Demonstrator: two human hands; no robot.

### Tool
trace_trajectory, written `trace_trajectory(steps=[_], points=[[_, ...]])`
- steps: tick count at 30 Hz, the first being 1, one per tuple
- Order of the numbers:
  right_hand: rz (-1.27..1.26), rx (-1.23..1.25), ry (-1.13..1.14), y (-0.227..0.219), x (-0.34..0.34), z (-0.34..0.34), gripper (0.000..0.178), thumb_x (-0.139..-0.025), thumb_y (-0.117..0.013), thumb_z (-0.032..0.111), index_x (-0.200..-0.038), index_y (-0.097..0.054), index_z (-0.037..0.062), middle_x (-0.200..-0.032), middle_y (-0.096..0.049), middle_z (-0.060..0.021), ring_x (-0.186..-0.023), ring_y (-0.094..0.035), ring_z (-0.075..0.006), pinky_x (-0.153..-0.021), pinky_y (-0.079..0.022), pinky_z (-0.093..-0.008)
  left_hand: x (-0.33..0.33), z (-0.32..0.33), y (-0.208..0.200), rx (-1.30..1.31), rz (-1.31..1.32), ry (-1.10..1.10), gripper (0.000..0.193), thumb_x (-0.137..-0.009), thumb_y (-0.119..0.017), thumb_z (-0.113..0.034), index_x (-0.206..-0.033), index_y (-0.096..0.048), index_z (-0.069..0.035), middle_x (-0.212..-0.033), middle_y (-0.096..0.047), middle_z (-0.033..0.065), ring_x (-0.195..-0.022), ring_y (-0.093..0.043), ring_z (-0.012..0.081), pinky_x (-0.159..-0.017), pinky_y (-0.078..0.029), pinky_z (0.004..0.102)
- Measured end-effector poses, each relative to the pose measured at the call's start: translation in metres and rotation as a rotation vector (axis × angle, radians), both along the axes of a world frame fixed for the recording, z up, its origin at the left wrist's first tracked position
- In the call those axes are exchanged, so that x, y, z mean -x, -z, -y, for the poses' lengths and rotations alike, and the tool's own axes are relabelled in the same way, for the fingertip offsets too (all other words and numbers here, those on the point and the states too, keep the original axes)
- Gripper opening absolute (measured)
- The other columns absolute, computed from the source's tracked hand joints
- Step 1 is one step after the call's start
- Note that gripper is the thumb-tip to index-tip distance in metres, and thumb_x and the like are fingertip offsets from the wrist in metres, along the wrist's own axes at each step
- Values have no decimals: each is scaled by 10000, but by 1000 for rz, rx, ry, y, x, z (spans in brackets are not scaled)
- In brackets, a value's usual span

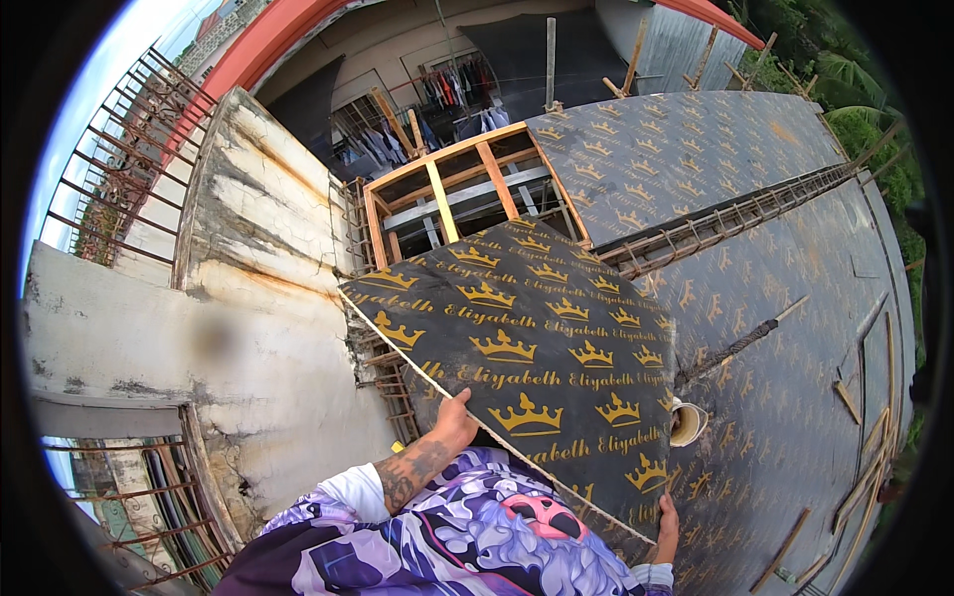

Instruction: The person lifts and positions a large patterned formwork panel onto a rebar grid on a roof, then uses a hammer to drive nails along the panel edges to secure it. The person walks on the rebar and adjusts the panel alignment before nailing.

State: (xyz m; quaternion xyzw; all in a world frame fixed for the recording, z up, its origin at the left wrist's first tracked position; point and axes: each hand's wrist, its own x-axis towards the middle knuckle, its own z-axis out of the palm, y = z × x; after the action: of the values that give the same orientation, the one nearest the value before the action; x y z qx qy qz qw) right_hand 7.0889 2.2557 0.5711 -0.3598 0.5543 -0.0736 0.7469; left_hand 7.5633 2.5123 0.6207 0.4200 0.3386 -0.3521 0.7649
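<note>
A large black film-faced plywood sheet (pixel 556 343) with gold crowns and lettering lies tilted in front of my body. My left hand (pixel 454 421) is closed on its near edge, toward the left, with the thumb on the printed face. At the sheet's near right corner, my right hand (pixel 667 528) grips the edge, its thumb side showing. The fingers of both hands are partly hidden behind the sheet. Its far end reaches the open timber frame (pixel 467 189), covering part of it.
Similar plywood panels (pixel 735 258) form the deck on the right, crossed by a rebar cage (pixel 725 226). A white bucket (pixel 688 423) stands beside the sheet. Loose wood strips (pixel 863 467) lie at far right. A stained concrete wall (pixel 288 338) rises on the left, near upright rebar (pixel 390 387).
</note>
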Motion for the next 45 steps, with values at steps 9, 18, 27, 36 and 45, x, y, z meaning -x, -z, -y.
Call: trace_trajectory(steps=[9, 18, 27, 36, 45], points=[[-46, -25, 5, -17, -5, -9, 413, -1004, -487, 264, -1319, -540, 3, -1214, -648, -91, -987, -672, -211, -855, -548, -329, 3, 2, 10, -32, -39, -25, 394, -1048, -333, -122, -1405, -337, 42, -1421, -434, 218, -1306, -460, 354, -1129, -360, 525], [-44, -335, 137, -29, -28, -2, 402, -934, -643, 287, -1243, -589, 36, -1101, -698, -125, -894, -706, -275, -766, -603, -412, -10, -18, 3, -18, -63, 82, 382, -958, -526, -57, -1317, -436, 40, -1339, -515, 180, -1216, -537, 329, -1070, -438, 509], [-481, -81, -4, 4, -21, -18, 554, -893, -700, 350, -1280, -584, -28, -1255, -631, -172, -1078, -641, -290, -921, -501, -431, -14, -1, -26, -117, 293, 421, 387, -886, -588, -69, -1257, -484, -32, -1190, -587, 115, -1037, -625, 246, -810, -574, 459], [-417, 51, 151, 94, 0, -132, 619, -868, -733, 372, -1206, -601, -129, -1186, -657, -180, -1049, -640, -270, -900, -488, -361, -23, -4, -26, -87, 565, 498, 257, -865, -593, -59, -1094, -529, 37, -957, -643, 106, -827, -672, 220, -720, -608, 404], [-155, 198, 265, 189, -91, -197, 535, -873, -735, 340, -1146, -650, -111, -1165, -661, -156, -1025, -608, -212, -891, -467, -335, -107, -52, 16, -105, 807, 542, 174, -873, -602, -79, -1016, -573, 14, -922, -641, 89, -806, -671, 190, -681, -612, 374]])
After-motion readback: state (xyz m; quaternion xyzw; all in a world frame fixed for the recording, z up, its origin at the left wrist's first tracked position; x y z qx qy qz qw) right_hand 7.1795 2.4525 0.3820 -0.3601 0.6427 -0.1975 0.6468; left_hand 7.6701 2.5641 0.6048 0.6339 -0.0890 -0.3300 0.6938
